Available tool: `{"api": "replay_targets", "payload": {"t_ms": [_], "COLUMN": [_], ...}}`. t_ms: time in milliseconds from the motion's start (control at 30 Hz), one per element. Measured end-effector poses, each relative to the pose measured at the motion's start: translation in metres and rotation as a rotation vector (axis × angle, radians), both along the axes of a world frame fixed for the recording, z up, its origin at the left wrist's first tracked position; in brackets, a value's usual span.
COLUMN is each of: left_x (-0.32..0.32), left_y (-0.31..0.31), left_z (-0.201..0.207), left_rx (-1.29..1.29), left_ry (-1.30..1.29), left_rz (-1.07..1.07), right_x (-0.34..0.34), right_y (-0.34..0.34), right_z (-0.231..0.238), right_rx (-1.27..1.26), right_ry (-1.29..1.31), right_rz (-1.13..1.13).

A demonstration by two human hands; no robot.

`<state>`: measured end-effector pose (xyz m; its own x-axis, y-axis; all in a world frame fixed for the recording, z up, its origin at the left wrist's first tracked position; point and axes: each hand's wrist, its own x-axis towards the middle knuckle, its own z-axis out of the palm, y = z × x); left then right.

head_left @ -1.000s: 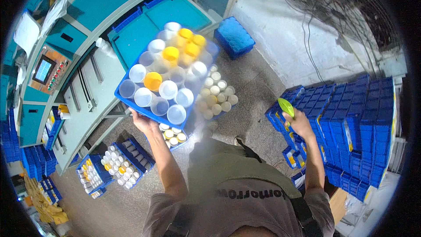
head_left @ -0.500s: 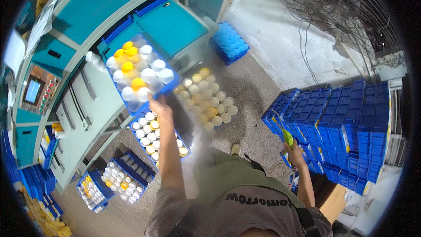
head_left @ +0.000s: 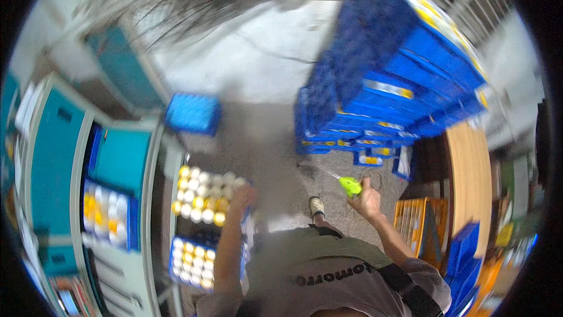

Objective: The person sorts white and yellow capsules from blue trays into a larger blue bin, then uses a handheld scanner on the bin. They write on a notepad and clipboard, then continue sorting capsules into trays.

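My right hand (head_left: 366,203) is closed round a lime-green hand tool (head_left: 350,185) with a long thin metal tip, much like an air blow gun. The tip points left above the floor. My left hand (head_left: 241,198) is smeared by motion beside a crate's worth of white and yellow round-topped pieces (head_left: 202,191); its fingers do not show clearly. Nearer me, a blue crate (head_left: 172,264) holds more such pieces in rows. Another blue crate (head_left: 134,223) of white and yellow pieces rests on the teal machine (head_left: 120,161) at the left.
A tall stack of blue crates (head_left: 375,53) stands at the front right. A light blue crate (head_left: 193,114) sits on the floor by the white wall. At the right are a wooden tabletop (head_left: 469,170) and an orange crate (head_left: 419,217). My shoe (head_left: 316,205) is on the floor.
My view has turned to the right. The crate my left hand held now rests on the machine, and that hand is away from it. The green tool stays in my right hand.
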<state>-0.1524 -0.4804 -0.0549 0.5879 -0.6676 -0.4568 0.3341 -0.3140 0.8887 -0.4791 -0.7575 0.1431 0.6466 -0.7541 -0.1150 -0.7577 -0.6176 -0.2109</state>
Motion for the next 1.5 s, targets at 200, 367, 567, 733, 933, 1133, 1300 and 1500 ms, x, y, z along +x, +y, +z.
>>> {"api": "replay_targets", "payload": {"t_ms": [200, 367, 567, 733, 933, 1133, 1300, 1500], "left_x": [-0.095, -0.135, -0.169, -0.167, -0.127, -0.148, -0.205, -0.304], "left_y": [-0.268, -0.43, -0.526, -0.555, -0.532, -0.4, -0.239, -0.063], "left_z": [0.189, 0.363, 0.446, 0.457, 0.465, 0.423, 0.399, 0.363], "left_rx": [-0.301, -1.084, -1.17, -1.215, -1.402, -1.719, -1.492, -0.958], "left_ry": [-0.392, -0.25, -0.088, 0.022, 0.182, 0.13, -0.003, -0.176], "left_rz": [-0.218, -0.279, 0.038, 0.315, 0.369, 0.075, 0.853, 1.276], "right_x": [-0.102, -0.178, -0.212, -0.229, -0.25, -0.25, -0.255, -0.26], "right_y": [-0.064, -0.136, -0.174, -0.189, -0.199, -0.214, -0.223, -0.203], "right_z": [-0.011, -0.014, -0.058, -0.093, -0.107, -0.1, -0.064, -0.036], "right_rx": [0.302, 0.619, 1.029, 1.05, 1.084, 1.034, 0.689, 0.773], "right_ry": [-0.108, -0.306, -0.464, -0.53, -0.482, -0.443, -0.251, -0.417], "right_rz": [-0.202, -0.163, -0.225, -0.129, -0.029, 0.04, 0.124, 0.081]}}
